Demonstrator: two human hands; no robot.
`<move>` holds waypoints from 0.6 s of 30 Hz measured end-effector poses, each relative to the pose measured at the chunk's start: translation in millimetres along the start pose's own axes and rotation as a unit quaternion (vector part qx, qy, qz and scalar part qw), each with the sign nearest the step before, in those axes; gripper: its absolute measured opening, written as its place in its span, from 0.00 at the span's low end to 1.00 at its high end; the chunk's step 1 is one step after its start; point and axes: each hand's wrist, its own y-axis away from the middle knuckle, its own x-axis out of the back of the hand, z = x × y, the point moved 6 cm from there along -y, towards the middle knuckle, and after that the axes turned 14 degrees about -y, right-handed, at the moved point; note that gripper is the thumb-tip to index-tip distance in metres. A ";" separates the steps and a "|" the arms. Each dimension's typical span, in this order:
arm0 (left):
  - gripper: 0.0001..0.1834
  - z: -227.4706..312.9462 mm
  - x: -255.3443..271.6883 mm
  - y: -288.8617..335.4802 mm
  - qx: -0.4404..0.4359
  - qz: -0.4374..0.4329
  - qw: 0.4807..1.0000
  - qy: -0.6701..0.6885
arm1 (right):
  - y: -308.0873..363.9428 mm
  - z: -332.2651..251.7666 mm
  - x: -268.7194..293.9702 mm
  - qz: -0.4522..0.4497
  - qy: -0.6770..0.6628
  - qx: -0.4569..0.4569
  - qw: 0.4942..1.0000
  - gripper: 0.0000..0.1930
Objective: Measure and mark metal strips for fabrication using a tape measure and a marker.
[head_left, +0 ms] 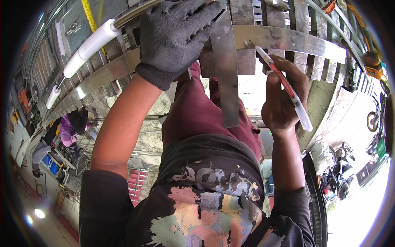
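Observation:
My left hand (175, 39), in a dark grey knitted glove, presses down at the top centre. Its fingers grip the upper end of a flat steel blade (226, 78), perhaps part of a square; that end is partly hidden. This blade lies across a long, shiny metal strip (296, 41) and sticks out toward my body. To its right, my bare right hand (284, 92) holds a slim red-and-white marker pen (284, 80) between thumb and fingers. The pen's tip points at the strip, near a small dark mark, and seems slightly apart from it.
The strip rests on a slatted metal bench (302, 61). A white-sleeved rod (92, 45) and yellow measuring tape (88, 14) lie at left. Another person (70, 127) is bent over beyond my left arm. Motorcycles (374, 119) stand at far right.

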 end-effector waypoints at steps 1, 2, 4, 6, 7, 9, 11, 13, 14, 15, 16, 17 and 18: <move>0.24 0.4 0.5 -0.6 -0.003 0.003 1.000 0.002 | -2.5 -0.9 -2.0 0.000 0.055 0.009 0.998 0.16; 0.24 0.4 0.9 -1.4 -0.005 0.005 1.000 0.003 | -6.9 1.7 -5.3 -0.008 0.061 0.005 0.998 0.17; 0.24 0.3 1.3 -2.7 -0.007 0.007 1.000 0.007 | -13.4 3.7 -11.2 -0.009 0.062 0.007 0.998 0.16; 0.24 0.5 1.2 -3.3 -0.009 0.006 1.000 0.007 | -19.6 6.1 -14.5 -0.020 0.053 -0.002 0.998 0.15; 0.23 0.6 1.1 -3.3 -0.009 0.005 1.000 0.005 | -21.9 7.0 -16.3 -0.035 0.058 -0.006 0.998 0.14; 0.23 0.5 1.2 -3.0 -0.010 0.004 1.000 0.007 | -24.9 7.9 -18.1 -0.049 0.061 -0.014 0.997 0.14; 0.23 0.1 1.1 -2.6 -0.011 0.007 1.000 0.016 | -26.2 8.9 -19.5 -0.051 0.060 -0.023 0.997 0.15; 0.22 -0.1 0.8 -2.3 -0.011 0.009 1.000 0.019 | -27.2 9.1 -19.0 -0.053 0.065 -0.026 0.996 0.15; 0.22 -0.2 0.6 -2.3 -0.011 0.009 1.000 0.021 | -27.6 9.5 -19.4 -0.055 0.066 -0.030 0.996 0.15; 0.22 -0.3 0.6 -2.3 -0.011 0.013 1.000 0.023 | -28.2 8.9 -19.4 -0.054 0.069 -0.025 0.996 0.15; 0.21 -0.4 0.5 -2.5 -0.011 0.016 0.999 0.026 | -29.0 8.8 -19.7 -0.053 0.071 -0.019 0.996 0.15; 0.21 -0.2 0.3 -2.5 -0.011 0.019 0.999 0.028 | -29.6 8.6 -19.7 -0.052 0.074 -0.014 0.996 0.15; 0.21 -0.5 -0.1 -2.5 -0.012 0.018 0.999 0.025 | -29.9 8.1 -19.7 -0.050 0.073 -0.010 0.996 0.15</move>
